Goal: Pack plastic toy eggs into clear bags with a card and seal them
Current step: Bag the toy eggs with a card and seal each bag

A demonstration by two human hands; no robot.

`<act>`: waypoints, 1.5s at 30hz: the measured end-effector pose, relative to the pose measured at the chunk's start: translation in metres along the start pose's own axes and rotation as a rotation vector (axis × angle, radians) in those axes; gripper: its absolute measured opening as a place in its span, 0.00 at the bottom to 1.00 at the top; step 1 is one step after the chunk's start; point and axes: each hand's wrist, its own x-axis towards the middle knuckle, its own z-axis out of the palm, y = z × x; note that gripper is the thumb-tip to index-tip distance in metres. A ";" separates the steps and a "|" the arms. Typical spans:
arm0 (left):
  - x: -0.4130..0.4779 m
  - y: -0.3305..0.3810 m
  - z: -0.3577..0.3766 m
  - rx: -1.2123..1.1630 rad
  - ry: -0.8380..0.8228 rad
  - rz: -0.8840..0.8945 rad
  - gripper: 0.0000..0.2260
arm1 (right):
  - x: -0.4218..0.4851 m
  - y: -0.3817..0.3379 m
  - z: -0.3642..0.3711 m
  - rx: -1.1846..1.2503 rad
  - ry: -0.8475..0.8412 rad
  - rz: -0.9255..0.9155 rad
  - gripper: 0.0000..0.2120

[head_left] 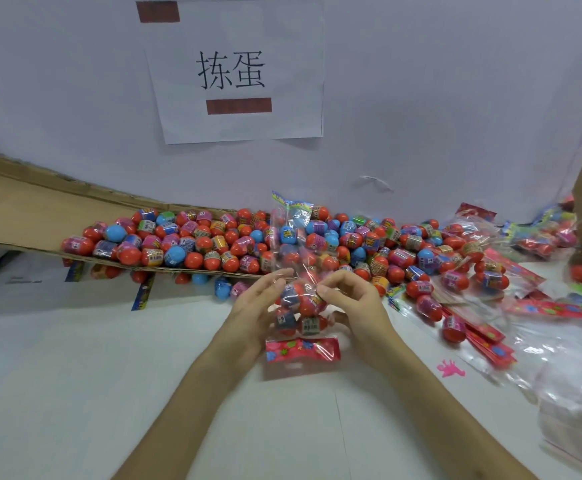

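The clear bag (294,271) looks thin, slippery and light; left hand (253,306) and right hand (350,306) both pinch its film above the eggs (300,306) inside.

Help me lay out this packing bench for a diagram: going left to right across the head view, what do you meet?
Cardboard flap → loose pile of toy eggs → left hand → clear bag being filled → right hand → filled bags at the far right.
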 end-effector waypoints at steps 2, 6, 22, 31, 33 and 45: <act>-0.001 0.001 0.000 0.058 -0.004 0.025 0.18 | 0.000 0.000 0.001 0.002 -0.020 0.003 0.08; -0.002 0.000 0.001 0.125 -0.011 0.039 0.13 | 0.000 0.003 0.001 -0.007 -0.048 -0.005 0.08; 0.000 -0.004 0.003 -0.023 -0.074 0.086 0.09 | -0.005 0.005 -0.001 0.064 -0.161 0.018 0.15; -0.008 0.002 0.007 -0.119 -0.250 0.022 0.15 | -0.004 0.004 -0.005 0.141 -0.128 0.036 0.14; -0.010 0.003 0.006 -0.071 -0.286 0.029 0.16 | -0.006 0.003 -0.006 0.150 -0.129 0.037 0.12; -0.014 0.006 0.001 -0.060 -0.336 0.002 0.08 | -0.010 -0.002 -0.003 0.179 -0.180 0.038 0.12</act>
